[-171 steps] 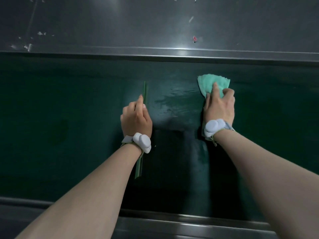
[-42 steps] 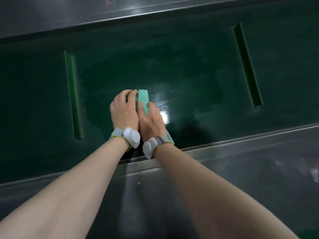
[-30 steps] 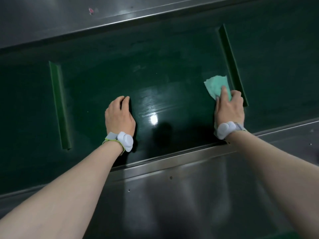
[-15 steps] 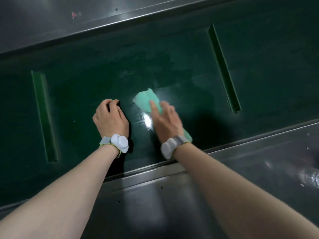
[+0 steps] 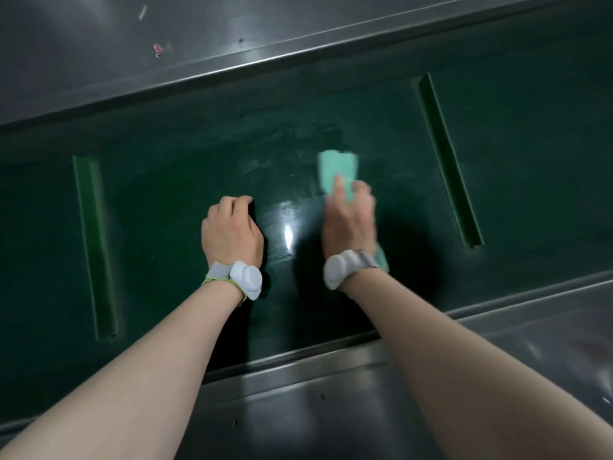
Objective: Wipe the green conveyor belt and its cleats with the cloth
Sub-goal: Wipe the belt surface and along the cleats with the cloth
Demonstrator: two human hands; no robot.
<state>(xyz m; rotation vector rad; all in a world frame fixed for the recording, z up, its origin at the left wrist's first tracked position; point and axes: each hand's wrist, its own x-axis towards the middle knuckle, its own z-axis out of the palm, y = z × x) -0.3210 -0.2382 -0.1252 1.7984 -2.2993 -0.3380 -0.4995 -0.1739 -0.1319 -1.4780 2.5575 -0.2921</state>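
Note:
The dark green conveyor belt (image 5: 172, 207) runs across the view, wet and shiny in the middle. One raised green cleat (image 5: 95, 244) stands at the left and another cleat (image 5: 447, 157) at the right. My right hand (image 5: 350, 220) presses a light green cloth (image 5: 338, 171) flat on the belt between the cleats, blurred by motion; part of the cloth sticks out by the wrist. My left hand (image 5: 230, 232) rests on the belt to the left of it, fingers curled under, holding nothing.
A steel side rail (image 5: 232, 58) borders the belt on the far side, with a small red scrap (image 5: 158, 49) on it. A steel ledge (image 5: 331, 403) runs along the near side under my forearms.
My right hand slid the cloth to the right and farther up the belt, away from my left hand. My left hand stayed in place with its fingers curling in.

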